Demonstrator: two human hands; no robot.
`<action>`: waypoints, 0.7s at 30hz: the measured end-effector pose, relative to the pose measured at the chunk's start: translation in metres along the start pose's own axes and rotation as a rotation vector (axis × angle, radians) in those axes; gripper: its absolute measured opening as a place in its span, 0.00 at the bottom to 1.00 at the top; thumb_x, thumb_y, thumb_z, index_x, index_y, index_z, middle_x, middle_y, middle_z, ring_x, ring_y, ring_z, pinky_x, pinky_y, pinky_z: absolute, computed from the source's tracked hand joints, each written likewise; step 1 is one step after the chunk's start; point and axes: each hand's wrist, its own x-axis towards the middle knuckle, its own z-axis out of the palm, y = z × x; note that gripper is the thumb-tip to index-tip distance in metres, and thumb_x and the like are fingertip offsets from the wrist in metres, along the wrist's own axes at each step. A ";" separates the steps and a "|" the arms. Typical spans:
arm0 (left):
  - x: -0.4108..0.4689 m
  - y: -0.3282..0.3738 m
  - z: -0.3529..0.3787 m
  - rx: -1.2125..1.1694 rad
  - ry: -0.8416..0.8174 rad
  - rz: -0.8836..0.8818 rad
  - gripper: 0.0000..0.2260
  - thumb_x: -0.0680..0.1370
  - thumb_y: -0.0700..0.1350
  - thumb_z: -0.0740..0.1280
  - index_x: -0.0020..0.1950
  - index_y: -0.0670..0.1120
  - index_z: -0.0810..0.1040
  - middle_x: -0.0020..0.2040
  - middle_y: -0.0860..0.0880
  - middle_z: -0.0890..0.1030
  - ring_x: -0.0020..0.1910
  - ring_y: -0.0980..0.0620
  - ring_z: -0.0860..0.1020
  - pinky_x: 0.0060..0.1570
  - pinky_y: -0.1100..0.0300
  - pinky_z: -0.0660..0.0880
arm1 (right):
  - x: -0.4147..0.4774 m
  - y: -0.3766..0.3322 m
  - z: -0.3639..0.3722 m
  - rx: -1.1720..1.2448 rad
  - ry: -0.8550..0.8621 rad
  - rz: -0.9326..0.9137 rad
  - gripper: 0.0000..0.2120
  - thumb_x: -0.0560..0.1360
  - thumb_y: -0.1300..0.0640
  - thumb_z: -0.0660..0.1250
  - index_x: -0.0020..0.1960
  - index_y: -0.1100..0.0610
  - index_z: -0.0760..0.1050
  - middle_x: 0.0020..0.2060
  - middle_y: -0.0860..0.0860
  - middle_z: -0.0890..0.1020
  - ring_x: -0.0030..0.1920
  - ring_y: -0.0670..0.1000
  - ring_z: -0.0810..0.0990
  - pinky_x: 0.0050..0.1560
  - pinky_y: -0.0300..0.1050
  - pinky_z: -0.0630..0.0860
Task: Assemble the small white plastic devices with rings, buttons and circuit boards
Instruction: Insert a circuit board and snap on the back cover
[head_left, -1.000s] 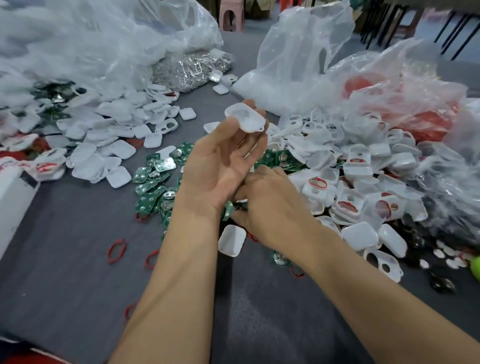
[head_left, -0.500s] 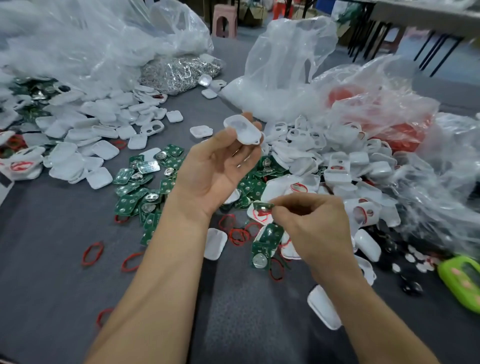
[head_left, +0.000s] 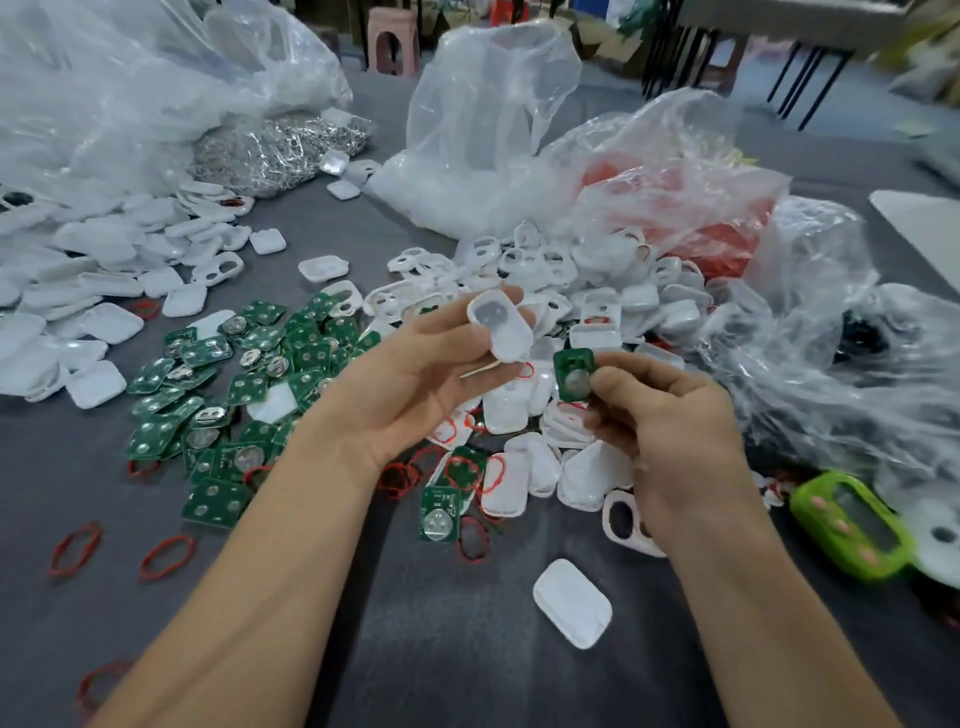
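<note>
Right fingers (head_left: 621, 379) pinch circuit board (head_left: 573, 375) beside white shell (head_left: 501, 325).

Soft even light, blurred edges

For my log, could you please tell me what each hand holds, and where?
The left hand pinches a white shell by its edges; the right hand pinches a green circuit board by its right edge.

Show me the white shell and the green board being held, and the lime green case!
white shell (head_left: 503, 327): head view, middle of its hollow inside.
green board (head_left: 576, 383): head view, its round silver battery.
lime green case (head_left: 852, 527): head view, middle of its front.
</note>
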 end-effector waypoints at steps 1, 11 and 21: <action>0.001 -0.002 0.001 0.030 -0.023 -0.013 0.16 0.75 0.33 0.68 0.58 0.46 0.87 0.58 0.45 0.86 0.57 0.50 0.84 0.54 0.56 0.82 | 0.002 -0.002 -0.005 0.001 -0.003 -0.020 0.13 0.76 0.70 0.70 0.38 0.56 0.86 0.33 0.54 0.85 0.27 0.48 0.78 0.33 0.39 0.79; 0.002 -0.012 0.014 0.105 -0.185 -0.161 0.29 0.65 0.43 0.83 0.65 0.47 0.83 0.61 0.44 0.84 0.55 0.48 0.85 0.52 0.56 0.83 | -0.005 -0.014 -0.012 0.007 -0.164 -0.211 0.12 0.73 0.69 0.73 0.37 0.55 0.86 0.29 0.56 0.83 0.28 0.51 0.80 0.31 0.39 0.77; 0.003 -0.014 0.016 0.153 -0.198 -0.175 0.33 0.64 0.43 0.84 0.68 0.44 0.80 0.59 0.43 0.84 0.56 0.46 0.84 0.56 0.52 0.82 | -0.005 -0.013 -0.014 -0.134 -0.131 -0.214 0.10 0.72 0.67 0.76 0.36 0.54 0.86 0.28 0.50 0.82 0.27 0.47 0.74 0.31 0.35 0.73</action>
